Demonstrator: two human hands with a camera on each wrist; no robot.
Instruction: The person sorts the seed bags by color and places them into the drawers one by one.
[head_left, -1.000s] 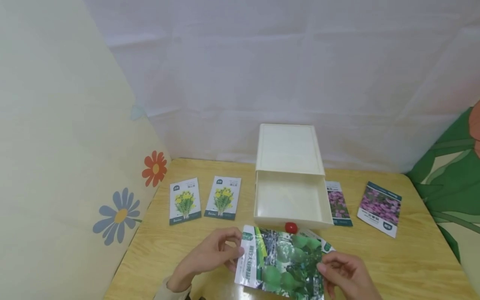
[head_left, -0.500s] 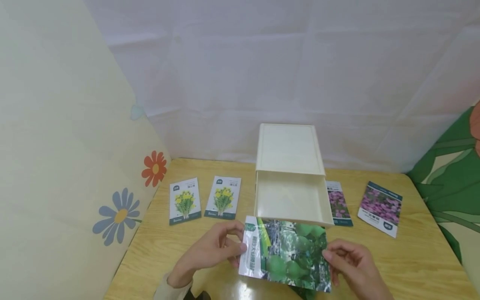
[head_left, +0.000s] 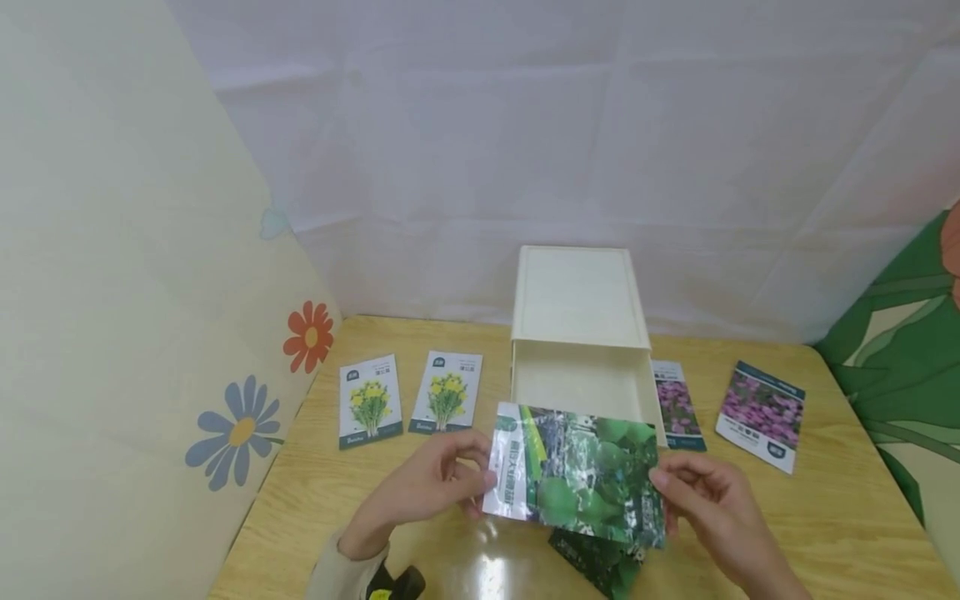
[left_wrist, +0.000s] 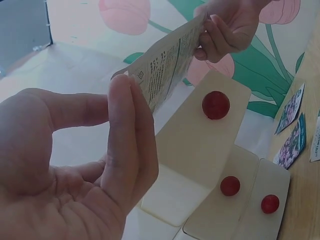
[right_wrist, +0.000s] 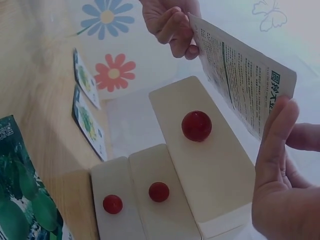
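White cloth (head_left: 480, 125) hangs behind the tabletop (head_left: 862, 517). The left hand (head_left: 433, 483) pinches one end of a green packet (head_left: 576, 475), the right hand (head_left: 712, 504) pinches the other; it's between them, near the white box (head_left: 579, 296).

Booth-like nook: table (head_left: 847, 517), cloth backdrop (head_left: 465, 142)

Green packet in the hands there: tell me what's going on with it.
A person pinches the green packet at opposite ends, the left hand at one and the right hand at the other. It is held up off the table, near the front of the pulled-out top drawer. A second green packet lies nearer the person. Two yellow-flower packets lie left of the drawers, two purple-flower packets right.
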